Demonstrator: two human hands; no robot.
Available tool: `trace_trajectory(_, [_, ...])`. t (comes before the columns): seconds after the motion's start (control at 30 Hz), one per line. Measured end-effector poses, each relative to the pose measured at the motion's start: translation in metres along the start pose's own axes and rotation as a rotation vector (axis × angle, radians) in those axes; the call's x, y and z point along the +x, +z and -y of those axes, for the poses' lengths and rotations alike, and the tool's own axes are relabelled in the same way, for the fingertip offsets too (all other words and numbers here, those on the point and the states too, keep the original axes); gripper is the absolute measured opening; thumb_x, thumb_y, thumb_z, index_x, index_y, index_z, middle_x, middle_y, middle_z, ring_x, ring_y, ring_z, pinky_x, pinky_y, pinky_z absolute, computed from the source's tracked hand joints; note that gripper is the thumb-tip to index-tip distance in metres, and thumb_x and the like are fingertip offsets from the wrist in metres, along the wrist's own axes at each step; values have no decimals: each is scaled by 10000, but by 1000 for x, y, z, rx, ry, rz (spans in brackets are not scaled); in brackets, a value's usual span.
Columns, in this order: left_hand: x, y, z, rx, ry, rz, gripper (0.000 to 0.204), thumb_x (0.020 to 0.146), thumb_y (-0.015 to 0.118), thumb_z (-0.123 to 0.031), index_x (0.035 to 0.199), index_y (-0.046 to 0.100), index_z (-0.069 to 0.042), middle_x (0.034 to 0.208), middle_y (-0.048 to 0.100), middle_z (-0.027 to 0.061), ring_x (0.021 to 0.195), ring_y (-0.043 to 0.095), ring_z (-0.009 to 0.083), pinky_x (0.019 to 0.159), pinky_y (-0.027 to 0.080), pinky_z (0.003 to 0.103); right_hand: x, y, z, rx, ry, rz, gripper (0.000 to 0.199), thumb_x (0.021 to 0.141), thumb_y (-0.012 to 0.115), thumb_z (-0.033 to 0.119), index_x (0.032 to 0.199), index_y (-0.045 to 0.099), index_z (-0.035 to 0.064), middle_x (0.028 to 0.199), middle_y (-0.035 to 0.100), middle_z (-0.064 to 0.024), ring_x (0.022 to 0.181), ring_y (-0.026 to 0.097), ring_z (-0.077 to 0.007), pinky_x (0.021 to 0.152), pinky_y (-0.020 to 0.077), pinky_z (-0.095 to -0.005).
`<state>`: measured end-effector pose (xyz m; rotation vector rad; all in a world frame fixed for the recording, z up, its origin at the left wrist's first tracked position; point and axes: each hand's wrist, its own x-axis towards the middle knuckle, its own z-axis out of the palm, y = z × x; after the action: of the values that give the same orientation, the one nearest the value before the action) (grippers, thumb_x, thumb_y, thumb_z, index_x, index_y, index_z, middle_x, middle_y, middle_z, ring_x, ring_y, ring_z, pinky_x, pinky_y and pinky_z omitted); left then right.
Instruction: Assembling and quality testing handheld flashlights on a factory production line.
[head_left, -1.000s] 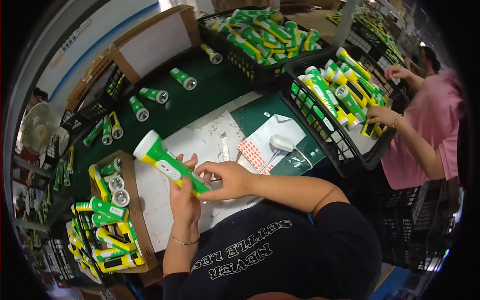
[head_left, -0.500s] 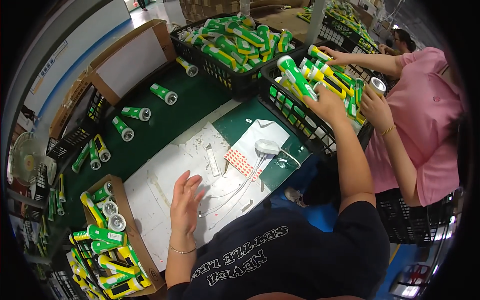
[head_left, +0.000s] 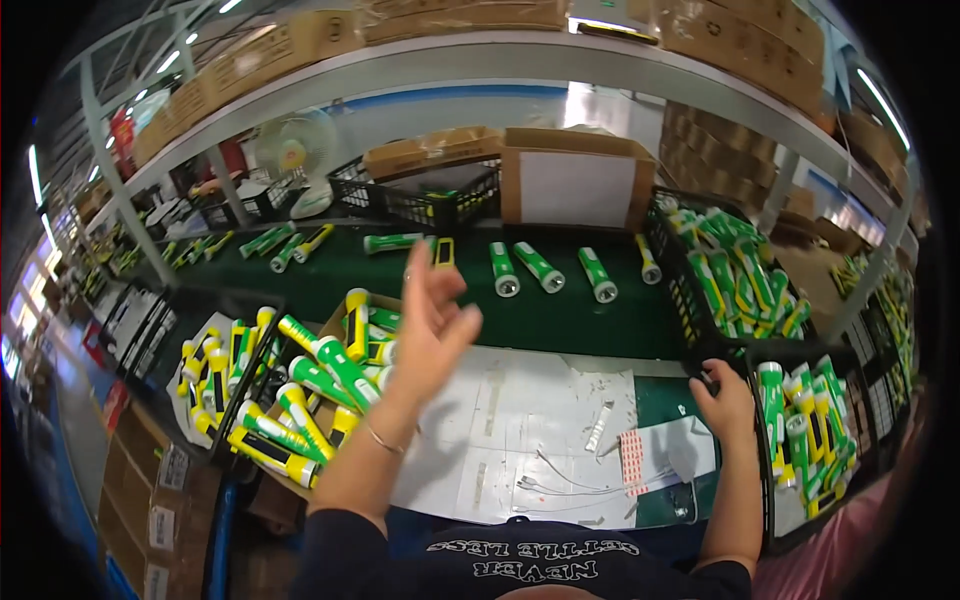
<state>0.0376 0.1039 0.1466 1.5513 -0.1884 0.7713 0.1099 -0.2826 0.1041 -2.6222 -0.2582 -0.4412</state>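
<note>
My left hand is raised over the left part of the bench, fingers spread and nothing in them. Below and left of it, green, yellow and white flashlights fill a carton. My right hand is at the bench's right side, by the corner of a black crate with more flashlights in it. The thumb and forefinger of that hand are apart, with no flashlight between them; its other fingers are partly hidden. Whether it touches the crate rim I cannot make out.
Loose flashlights lie along the dark green belt at the back. A fuller crate stands back right. White cables and a red-dotted sheet lie on the white board. An overhead shelf holds cartons.
The view has swung left and up. My right hand held a flashlight over the right crate; now it is empty and beside that crate. My left hand, still open, is now nearer the left carton.
</note>
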Motion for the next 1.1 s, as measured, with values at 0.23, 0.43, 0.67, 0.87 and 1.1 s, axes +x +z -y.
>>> trace_trajectory(0.23, [130,-62,-106,151,221,-327,606,838,582,-246,1359,316,-87,1085,536,57,948,512,131,814,406,283,1,48,32,155,-173,177,395,736,652,321,1050,592,89,918,635,-105,837,613,-290,716,482,-361])
trace_trajectory(0.43, [87,10,35,616,57,210,447,774,666,-216,1167,523,-57,1057,557,112,916,560,214,796,468,319,-29,85,53,235,-174,452,386,767,612,373,1048,610,108,933,651,-79,832,626,-264,700,496,-350])
trace_trajectory(0.67, [88,34,275,938,-129,462,750,674,730,-277,1317,390,-97,1216,433,249,1174,358,407,997,313,467,-120,130,22,573,-286,393,201,798,595,285,944,612,148,843,637,-44,698,639,-242,612,506,-355])
trace_trajectory(0.87, [139,-57,408,1368,-46,530,562,747,650,-319,1228,512,-63,1370,360,185,1096,328,509,998,253,512,-141,137,39,690,-370,600,109,822,582,211,894,587,129,814,612,-15,731,617,-221,599,471,-327])
trace_trajectory(1.1, [124,42,331,1071,-116,440,544,733,667,-208,1229,461,-124,1347,194,330,1006,480,498,882,429,471,-132,133,31,675,-293,505,107,824,586,206,878,591,114,787,616,-26,715,614,-226,591,469,-324])
